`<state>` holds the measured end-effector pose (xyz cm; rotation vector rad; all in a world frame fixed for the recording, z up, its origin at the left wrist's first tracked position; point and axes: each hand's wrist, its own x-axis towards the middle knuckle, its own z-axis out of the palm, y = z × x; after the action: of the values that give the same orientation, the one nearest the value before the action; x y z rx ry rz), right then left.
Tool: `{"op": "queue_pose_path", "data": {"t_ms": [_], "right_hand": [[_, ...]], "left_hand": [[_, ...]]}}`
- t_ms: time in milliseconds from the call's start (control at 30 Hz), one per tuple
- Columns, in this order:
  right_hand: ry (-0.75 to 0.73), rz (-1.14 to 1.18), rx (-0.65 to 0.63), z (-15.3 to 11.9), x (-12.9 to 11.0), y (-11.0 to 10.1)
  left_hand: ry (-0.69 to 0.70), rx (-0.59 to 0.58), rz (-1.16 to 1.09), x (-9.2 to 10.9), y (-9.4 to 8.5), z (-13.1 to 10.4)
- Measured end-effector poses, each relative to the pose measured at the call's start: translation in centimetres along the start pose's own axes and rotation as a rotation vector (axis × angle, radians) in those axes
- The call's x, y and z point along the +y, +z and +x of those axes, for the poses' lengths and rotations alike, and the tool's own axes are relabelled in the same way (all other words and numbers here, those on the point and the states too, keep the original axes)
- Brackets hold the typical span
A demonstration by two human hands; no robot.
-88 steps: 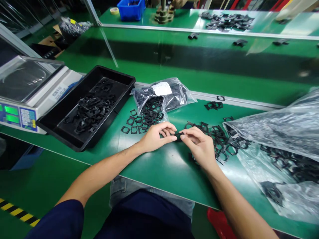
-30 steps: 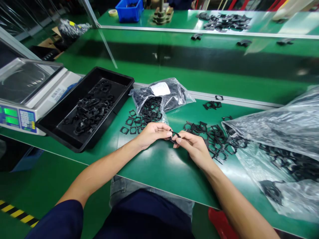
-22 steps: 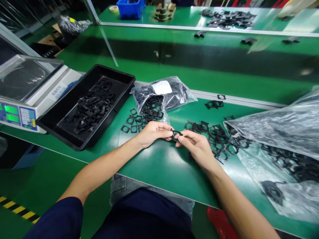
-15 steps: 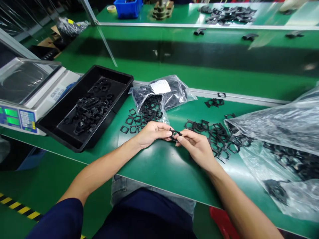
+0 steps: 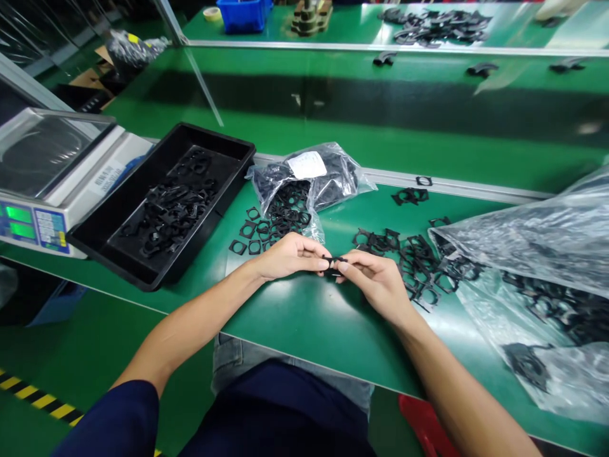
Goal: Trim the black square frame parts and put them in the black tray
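Between my hands, above the green table, is a small black plastic ring part (image 5: 335, 266), seen nearly edge-on. My left hand (image 5: 295, 255) pinches its left side between thumb and fingers. On the other side my right hand (image 5: 370, 274) is closed on the same part, thumb toward me. The fingers cover much of it. Behind my left hand, flat black ring parts (image 5: 254, 230) lie loose at the mouth of a clear bag (image 5: 333, 174) with a white label. More black parts (image 5: 419, 263) lie in a pile beyond my right hand.
A black tray (image 5: 233, 149) with black parts stands at left, against a digital scale (image 5: 57, 190). At right, a large clear plastic bag (image 5: 523, 235) spills parts. Behind runs a metal rail (image 5: 399, 181); a blue bin (image 5: 242, 16) stands on the far table.
The ring part has been tilted between my fingers, from its hole facing me to nearly edge-on. Both hands stay in almost the same place.
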<state>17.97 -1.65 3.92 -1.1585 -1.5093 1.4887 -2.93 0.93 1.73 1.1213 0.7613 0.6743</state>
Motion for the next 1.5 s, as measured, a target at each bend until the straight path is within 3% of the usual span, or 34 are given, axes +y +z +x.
{"op": "queue_pose_path", "data": {"t_ms": [267, 467, 600, 767, 1200, 1500], "right_hand": [[0.081, 0.177, -0.062, -0.1, -0.1, 0.3], [0.132, 0.340, 0.064, 0.3, 0.6, -0.1], [0.092, 0.290, 0.139, 0.2, 0.7, 0.0], [0.062, 0.176, 0.215, 0.2, 0.8, 0.2], [0.045, 0.229, 0.066, 0.2, 0.6, -0.2], [0.000, 0.105, 0.188, 0.4, 1.5, -0.4]], "left_hand": [[-0.051, -0.124, -0.086, 0.1, 0.1, -0.2], [-0.008, 0.001, -0.154, -0.3, 0.9, 0.1], [0.095, 0.115, -0.092, -0.6, 1.3, 0.3], [0.186, 0.170, 0.003, -1.0, 1.6, 0.4], [0.181, 0.218, -0.019, -1.3, 1.5, 0.7], [0.172, 0.232, 0.008, -1.7, 1.7, 0.8]]}}
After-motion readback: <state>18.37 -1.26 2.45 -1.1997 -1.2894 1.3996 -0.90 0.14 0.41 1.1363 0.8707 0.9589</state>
